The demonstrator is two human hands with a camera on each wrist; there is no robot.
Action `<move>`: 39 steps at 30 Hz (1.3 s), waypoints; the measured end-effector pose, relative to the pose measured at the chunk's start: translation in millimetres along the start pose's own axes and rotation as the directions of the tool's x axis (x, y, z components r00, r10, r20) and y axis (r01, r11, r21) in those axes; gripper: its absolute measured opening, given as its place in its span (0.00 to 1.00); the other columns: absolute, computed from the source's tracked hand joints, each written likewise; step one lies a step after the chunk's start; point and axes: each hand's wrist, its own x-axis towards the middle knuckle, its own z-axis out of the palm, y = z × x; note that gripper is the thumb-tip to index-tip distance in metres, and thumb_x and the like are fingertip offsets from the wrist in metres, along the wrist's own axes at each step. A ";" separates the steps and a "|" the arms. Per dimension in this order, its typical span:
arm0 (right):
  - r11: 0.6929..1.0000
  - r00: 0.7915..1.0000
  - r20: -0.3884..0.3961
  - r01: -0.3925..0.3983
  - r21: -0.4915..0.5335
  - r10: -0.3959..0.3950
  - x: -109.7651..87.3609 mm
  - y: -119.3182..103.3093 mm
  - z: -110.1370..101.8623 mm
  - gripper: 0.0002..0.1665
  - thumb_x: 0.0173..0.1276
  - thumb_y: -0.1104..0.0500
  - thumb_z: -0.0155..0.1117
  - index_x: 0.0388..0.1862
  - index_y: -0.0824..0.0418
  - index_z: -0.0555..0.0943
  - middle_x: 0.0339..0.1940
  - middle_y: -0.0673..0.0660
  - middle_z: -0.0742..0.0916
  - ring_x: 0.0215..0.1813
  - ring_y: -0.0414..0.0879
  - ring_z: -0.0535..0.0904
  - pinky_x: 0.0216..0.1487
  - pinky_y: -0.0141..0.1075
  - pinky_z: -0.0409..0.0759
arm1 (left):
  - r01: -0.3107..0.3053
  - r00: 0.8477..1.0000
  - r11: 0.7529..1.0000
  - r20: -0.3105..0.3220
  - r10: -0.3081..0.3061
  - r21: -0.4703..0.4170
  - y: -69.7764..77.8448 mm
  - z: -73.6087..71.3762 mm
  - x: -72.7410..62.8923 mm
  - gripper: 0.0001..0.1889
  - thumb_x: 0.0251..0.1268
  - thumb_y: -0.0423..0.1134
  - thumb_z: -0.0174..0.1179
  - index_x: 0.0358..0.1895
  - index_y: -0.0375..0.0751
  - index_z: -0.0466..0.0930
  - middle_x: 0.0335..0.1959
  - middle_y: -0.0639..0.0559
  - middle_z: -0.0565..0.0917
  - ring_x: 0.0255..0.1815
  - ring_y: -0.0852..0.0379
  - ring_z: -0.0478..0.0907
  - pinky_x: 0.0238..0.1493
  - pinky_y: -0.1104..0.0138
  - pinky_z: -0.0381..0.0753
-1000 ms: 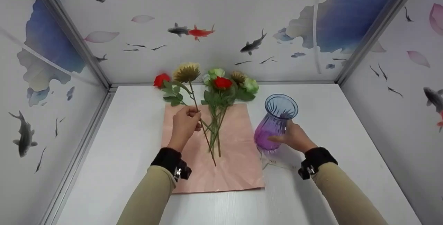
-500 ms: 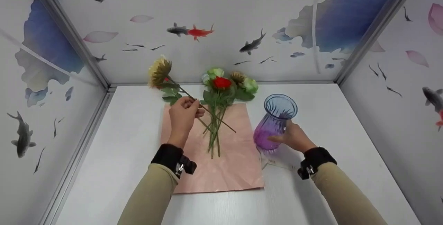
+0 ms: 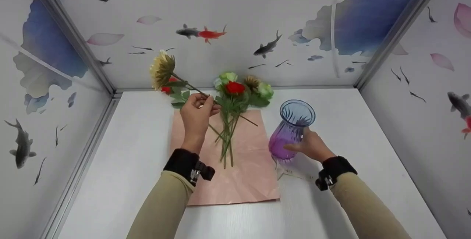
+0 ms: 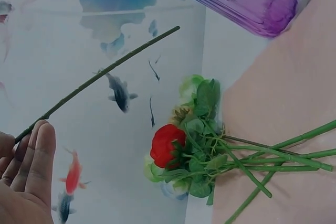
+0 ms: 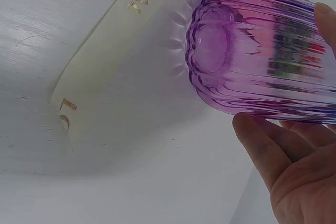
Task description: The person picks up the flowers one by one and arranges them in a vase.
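Left wrist reveals stem (image 4: 113, 66), seemingly aloft.

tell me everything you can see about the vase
The vase is see-through, glass or clear plastic by its look, with a flared blue rim, a narrower neck and a rounded, ribbed body that fades through violet to a pink-purple, scalloped base. It is held mouth up, with no stems in it, just right of the pink paper. The right hand grips its body, thumb and fingers on opposite sides. Whether its base touches the table is hard to tell.
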 end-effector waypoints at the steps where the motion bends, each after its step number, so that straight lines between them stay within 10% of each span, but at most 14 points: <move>1: 1.000 1.000 0.000 -0.002 0.001 0.002 0.0 0.1 0.0 0.71 0.55 0.43 0.82 0.82 0.65 0.47 0.75 0.71 0.72 0.74 0.67 0.69 0.72 0.61 0.66 | -0.005 1.000 1.000 0.001 0.005 -0.004 1.2 1.0 0.4 0.06 0.73 0.31 0.62 0.46 0.33 0.77 0.38 0.35 0.82 0.42 0.34 0.86 0.44 0.55 0.88; 39: 0.998 0.998 -0.035 0.041 -0.047 -0.042 -2.1 0.2 0.7 0.70 0.55 0.42 0.82 0.81 0.68 0.48 0.72 0.74 0.73 0.73 0.68 0.71 0.72 0.60 0.67 | -0.115 0.988 0.982 0.082 0.128 -0.152 21.8 49.6 -0.1 0.08 0.75 0.34 0.61 0.48 0.34 0.75 0.40 0.34 0.83 0.41 0.38 0.86 0.49 0.55 0.87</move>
